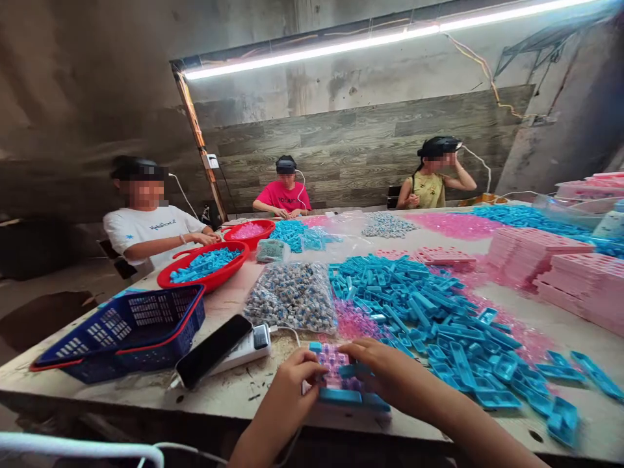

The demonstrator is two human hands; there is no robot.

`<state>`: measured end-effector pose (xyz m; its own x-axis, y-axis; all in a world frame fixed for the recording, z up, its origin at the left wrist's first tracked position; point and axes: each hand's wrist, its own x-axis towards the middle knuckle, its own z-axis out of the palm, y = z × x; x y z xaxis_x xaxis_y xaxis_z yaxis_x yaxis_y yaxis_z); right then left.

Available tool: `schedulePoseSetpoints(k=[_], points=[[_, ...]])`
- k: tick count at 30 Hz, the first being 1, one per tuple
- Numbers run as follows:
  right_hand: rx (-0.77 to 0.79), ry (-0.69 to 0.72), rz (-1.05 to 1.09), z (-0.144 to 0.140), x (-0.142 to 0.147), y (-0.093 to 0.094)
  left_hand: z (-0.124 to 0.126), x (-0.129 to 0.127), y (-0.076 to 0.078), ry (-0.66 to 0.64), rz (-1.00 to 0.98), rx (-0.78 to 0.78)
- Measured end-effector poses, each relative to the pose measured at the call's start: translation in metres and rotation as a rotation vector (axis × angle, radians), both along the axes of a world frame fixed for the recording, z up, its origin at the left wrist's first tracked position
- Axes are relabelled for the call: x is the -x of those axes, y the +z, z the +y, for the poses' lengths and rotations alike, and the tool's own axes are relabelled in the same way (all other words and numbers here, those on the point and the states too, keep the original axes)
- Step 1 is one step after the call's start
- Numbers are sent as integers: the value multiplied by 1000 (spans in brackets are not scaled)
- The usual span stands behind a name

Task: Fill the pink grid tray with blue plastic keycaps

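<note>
- The left hand (pixel 292 377) curls its fingers against the left end of a small pink-and-blue tray assembly (pixel 341 383), steadying it at the near edge of the worktop (pixel 234 390).
- The right hand (pixel 380 370) presses down on the same assembly from the right, fingers bent over a blue piece on top; both hands grasp it so that it cannot slide.
- Just right of the hands sprawls a heap of blue plastic trays (pixel 429 312), close enough to pick from without stretching.
- Ahead lies a clear bag of small grey parts (pixel 292 296), beside loose pink pieces (pixel 353 322).
- To the left rest a dark phone (pixel 212 351) on a white power strip (pixel 244 348), and a blue basket (pixel 131 328) near the left corner.
- Further off stand red bowls (pixel 209 266) and stacked pink trays (pixel 560 266); three other people sit along the far edges.
</note>
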<state>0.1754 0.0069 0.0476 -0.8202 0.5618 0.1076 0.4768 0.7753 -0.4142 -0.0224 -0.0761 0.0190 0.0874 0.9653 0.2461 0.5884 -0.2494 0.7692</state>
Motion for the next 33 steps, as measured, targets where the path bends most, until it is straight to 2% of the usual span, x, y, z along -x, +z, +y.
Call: schedulePoseSetpoints(k=[5,11,17,20,26,33], points=[[-21,7,28,5,-3,-2,4,0,-2,-5,9,-5],[-28,13,6,7,-6,3,6,2,-2,30,121,-4],[-5,5,7,7,-5,6,7,-2,6,-1,167,52],[-7,12,16,9,-5,4,9,-5,10,23,220,95],[-14,18,41,11,-6,1,12,-7,9,20,339,98],[-5,20,39,11,-8,1,11,-5,10,7,315,112]])
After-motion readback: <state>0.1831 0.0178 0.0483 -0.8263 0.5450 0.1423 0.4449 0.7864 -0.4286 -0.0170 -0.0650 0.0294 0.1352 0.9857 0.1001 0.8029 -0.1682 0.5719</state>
